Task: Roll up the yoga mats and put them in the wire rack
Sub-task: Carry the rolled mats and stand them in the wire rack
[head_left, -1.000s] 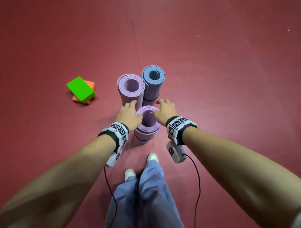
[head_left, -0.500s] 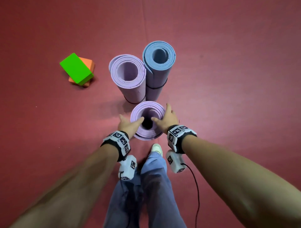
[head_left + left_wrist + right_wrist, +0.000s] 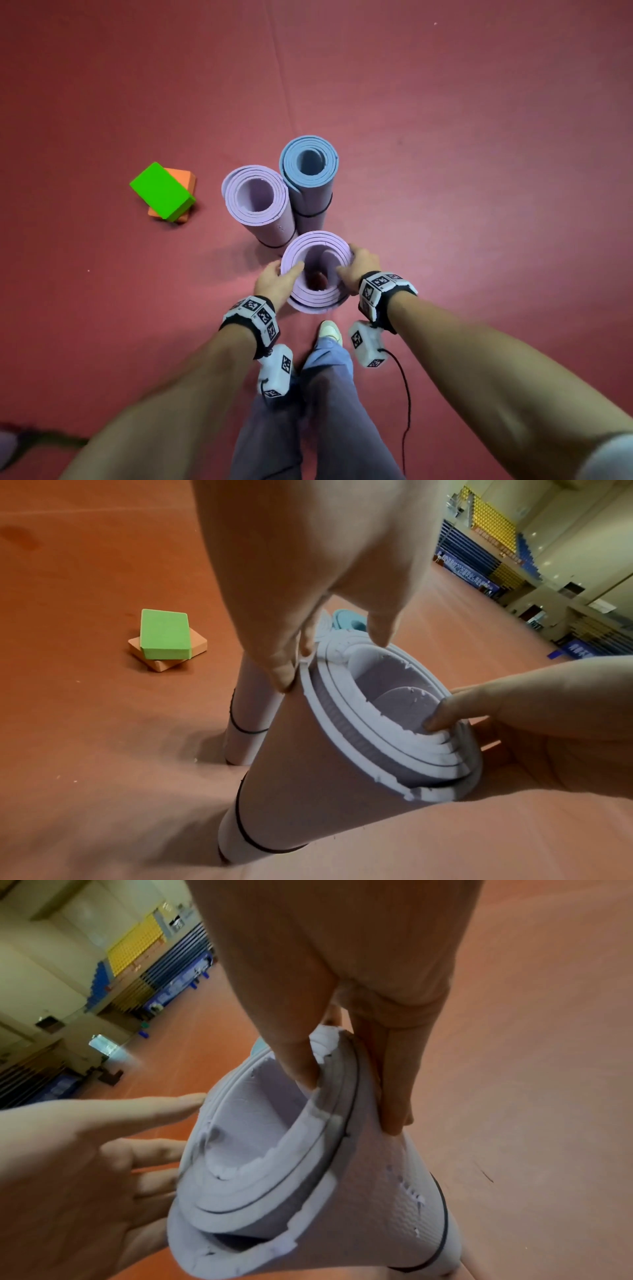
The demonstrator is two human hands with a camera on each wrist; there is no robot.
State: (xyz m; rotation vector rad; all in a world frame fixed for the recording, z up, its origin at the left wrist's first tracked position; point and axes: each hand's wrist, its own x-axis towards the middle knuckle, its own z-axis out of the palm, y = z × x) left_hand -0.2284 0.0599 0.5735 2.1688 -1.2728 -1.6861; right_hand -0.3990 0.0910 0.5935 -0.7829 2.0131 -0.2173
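Three rolled mats stand on end on the red floor. I hold the nearest, a lilac mat (image 3: 317, 298) (image 3: 308, 764) (image 3: 369, 1191) with a black band near its foot, by its top rim. My left hand (image 3: 286, 274) (image 3: 332, 661) has its thumb over the rim and its fingers along the outside. My right hand (image 3: 346, 267) (image 3: 349, 1102) pinches the opposite rim, thumb inside the core. Just beyond stand a second lilac mat (image 3: 255, 205) and a blue mat (image 3: 310, 185), each banded. No wire rack is in view.
A green foam block (image 3: 161, 190) (image 3: 164, 634) lies on an orange one to the left. My shoe (image 3: 329, 331) and trouser legs are directly below the held mat. Wrist-camera cables hang by my legs. Bleachers (image 3: 486, 526) line the far wall.
My hands lay on top of the near mat. Now thumbs hook over its rim, and its top has come toward me, away from the other two rolls.
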